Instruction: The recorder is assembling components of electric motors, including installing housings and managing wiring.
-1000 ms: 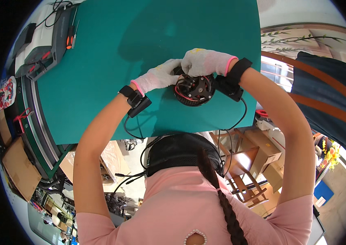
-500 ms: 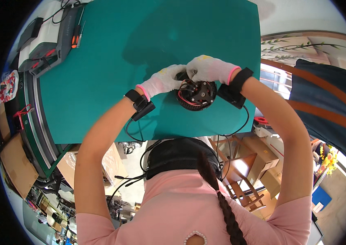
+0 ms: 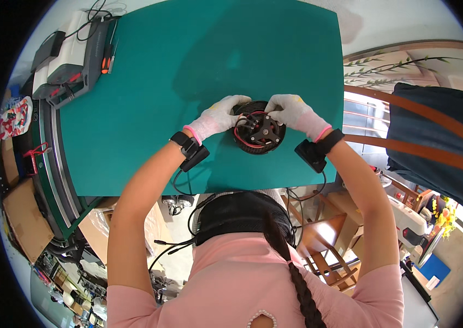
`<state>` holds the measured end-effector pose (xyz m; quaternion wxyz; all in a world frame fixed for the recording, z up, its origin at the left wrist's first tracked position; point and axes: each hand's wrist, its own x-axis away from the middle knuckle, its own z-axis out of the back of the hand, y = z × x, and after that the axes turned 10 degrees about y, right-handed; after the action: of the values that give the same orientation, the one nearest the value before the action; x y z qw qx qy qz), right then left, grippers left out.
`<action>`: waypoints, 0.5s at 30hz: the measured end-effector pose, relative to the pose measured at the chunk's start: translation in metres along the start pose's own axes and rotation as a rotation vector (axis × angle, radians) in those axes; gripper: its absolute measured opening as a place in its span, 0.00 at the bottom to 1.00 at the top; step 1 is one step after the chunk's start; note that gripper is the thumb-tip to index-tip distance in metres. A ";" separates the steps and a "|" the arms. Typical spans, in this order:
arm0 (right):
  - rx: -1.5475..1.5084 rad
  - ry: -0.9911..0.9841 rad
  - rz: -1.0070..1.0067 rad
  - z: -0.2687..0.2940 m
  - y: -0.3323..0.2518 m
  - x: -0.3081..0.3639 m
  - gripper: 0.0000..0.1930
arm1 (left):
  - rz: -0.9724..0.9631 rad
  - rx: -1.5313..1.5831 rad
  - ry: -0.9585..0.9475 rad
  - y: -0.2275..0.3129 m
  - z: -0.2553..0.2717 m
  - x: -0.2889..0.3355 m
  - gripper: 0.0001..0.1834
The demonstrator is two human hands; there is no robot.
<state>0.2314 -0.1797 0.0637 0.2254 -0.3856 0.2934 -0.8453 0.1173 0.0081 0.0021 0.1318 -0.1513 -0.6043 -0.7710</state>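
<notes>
A round black wheel lies on the green table mat, its ribbed tyre round a three-armed black bracket with silver screws. Inside its rim a red wire curves along the left and top, beside some black wires. My left hand, in a white glove with a pink cuff, grips the wheel's upper left edge, thumb inward and fingers along the rim. At the upper right edge my gloved right hand has thumb and forefinger closed on the wheel, close to the red wire's end; whether they pinch the wire I cannot tell.
Orange-handled screwdrivers lie at the mat's far left, beside a grey-and-white machine. A dark bag with brown straps hangs at the right. Black cables run from the boxes strapped to my wrists. A wooden chair stands below the table edge.
My right hand has moved right and down, from over the wheel's top to its upper right edge. More of the wheel's top and the red wire now shows. My left hand stays at the left edge.
</notes>
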 end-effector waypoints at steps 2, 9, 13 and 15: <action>-0.076 0.018 0.010 -0.002 0.006 0.003 0.06 | 0.063 -0.107 0.011 0.003 0.000 0.002 0.30; -0.351 0.114 -0.117 0.007 0.018 0.028 0.10 | 0.057 -0.125 0.095 0.008 -0.003 0.013 0.27; -0.400 0.282 -0.111 0.017 0.036 0.055 0.11 | 0.088 0.100 0.130 0.006 -0.005 0.017 0.24; -0.416 0.419 -0.076 0.020 0.051 0.072 0.11 | 0.159 0.300 0.217 0.003 -0.008 0.025 0.20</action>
<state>0.2120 -0.2669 0.0778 0.0443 -0.2515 0.4857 -0.8360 0.0953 -0.0005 0.0131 0.2776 -0.0932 -0.6809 -0.6713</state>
